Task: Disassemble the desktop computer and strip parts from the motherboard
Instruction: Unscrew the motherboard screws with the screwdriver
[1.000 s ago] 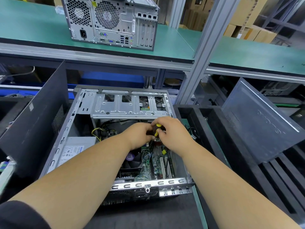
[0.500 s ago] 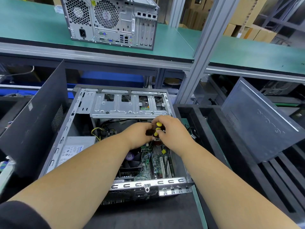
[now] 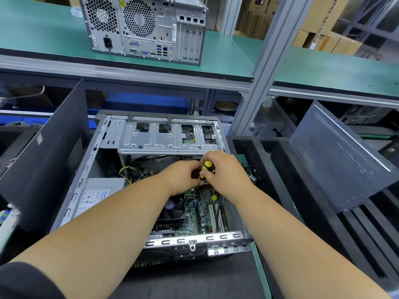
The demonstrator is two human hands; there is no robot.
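Both our hands, left hand [image 3: 183,176] and right hand [image 3: 224,173], clamp one yellow-black screwdriver [image 3: 205,169] over the motherboard [image 3: 194,212] inside one open computer case [image 3: 151,143]; one closed tower [image 3: 142,29] stands far up.

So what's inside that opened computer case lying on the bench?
Inside the open case: a grey power supply, yellow wires, a black fan, the green motherboard. Both hands, left and right, hold a yellow-black screwdriver, covering what lies beneath.

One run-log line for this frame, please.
step: unscrewing inside open grey desktop case | both hands grip yellow-black screwdriver handle | green motherboard in place
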